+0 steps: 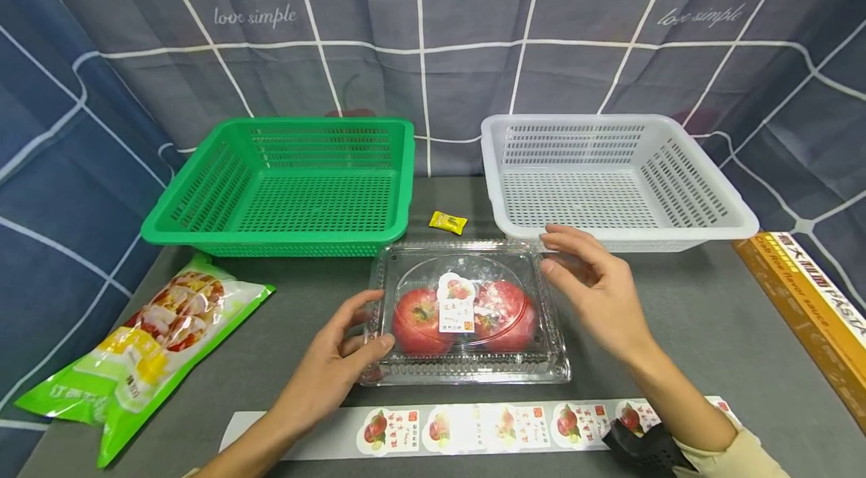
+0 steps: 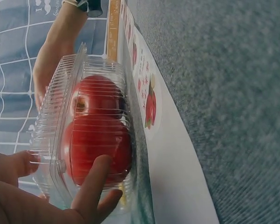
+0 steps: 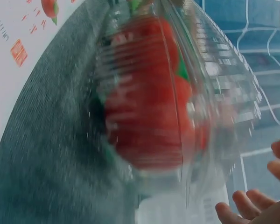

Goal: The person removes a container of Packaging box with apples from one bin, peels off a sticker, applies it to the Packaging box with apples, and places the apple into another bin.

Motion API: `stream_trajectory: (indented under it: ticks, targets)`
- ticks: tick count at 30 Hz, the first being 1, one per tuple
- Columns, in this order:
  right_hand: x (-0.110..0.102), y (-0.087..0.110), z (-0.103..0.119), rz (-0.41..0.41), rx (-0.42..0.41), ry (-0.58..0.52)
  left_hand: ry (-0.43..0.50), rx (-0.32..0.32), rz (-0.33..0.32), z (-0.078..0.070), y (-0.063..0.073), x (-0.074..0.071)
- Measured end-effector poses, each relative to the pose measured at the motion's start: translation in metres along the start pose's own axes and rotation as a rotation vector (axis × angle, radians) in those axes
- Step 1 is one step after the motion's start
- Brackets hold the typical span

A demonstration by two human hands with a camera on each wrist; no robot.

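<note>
A clear plastic clamshell box (image 1: 467,369) lies on the grey table with its lid down, two red apples (image 1: 504,316) inside. A white sticker (image 1: 456,305) with an apple picture is on the lid. At the box's left end my left hand (image 1: 341,346) grips it, thumb by the front corner and fingers farther back. In the left wrist view, fingertips (image 2: 100,165) touch the ribbed side. My right hand (image 1: 598,297) hovers by the right rear corner, fingers loosely bent. The right wrist view shows those fingers (image 3: 252,205) apart from the box, holding nothing.
Behind stand a green basket (image 1: 399,230) and a white basket (image 1: 504,226), with a small yellow packet (image 1: 448,222) between them. A green-and-white food bag (image 1: 152,343) lies left, an orange pasta box (image 1: 805,313) right. In front lies a sticker strip (image 1: 311,448).
</note>
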State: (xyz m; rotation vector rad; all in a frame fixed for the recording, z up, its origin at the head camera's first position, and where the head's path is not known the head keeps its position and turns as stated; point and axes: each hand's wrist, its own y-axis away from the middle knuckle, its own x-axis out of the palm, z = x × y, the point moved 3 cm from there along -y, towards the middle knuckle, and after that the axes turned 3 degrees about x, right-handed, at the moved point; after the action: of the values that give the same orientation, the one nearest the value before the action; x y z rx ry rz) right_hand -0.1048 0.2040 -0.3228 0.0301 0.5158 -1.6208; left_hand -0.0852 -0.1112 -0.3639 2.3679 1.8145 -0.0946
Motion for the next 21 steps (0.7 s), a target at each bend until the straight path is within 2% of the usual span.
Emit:
stream_trajectory:
  ticks: [3,7,10,14,16,18,21]
  targets:
    - [-0.015,-0.002,-0.008,-0.075,0.091,-0.123,0.028,-0.014,-0.007,0.001,-0.001,0.0]
    - [-0.04,-0.004,-0.024,-0.17,0.224,-0.399,0.051,-0.02,0.002,0.0,-0.002,0.001]
    - [-0.058,-0.005,-0.038,-0.214,0.332,-0.523,0.063,-0.023,0.009,0.0,-0.003,0.001]
    - [-0.074,-0.005,-0.056,-0.273,0.491,-0.633,0.062,-0.023,-0.002,0.001,-0.003,0.0]
    - [-0.077,-0.006,-0.062,-0.306,0.547,-0.649,0.051,-0.02,-0.01,0.001,-0.003,0.0]
    - [-0.078,-0.009,-0.066,-0.342,0.575,-0.667,0.039,-0.015,-0.015,0.001,-0.003,0.0]
    - [-0.076,-0.015,-0.069,-0.388,0.572,-0.658,0.022,-0.014,-0.014,0.002,-0.002,0.001]
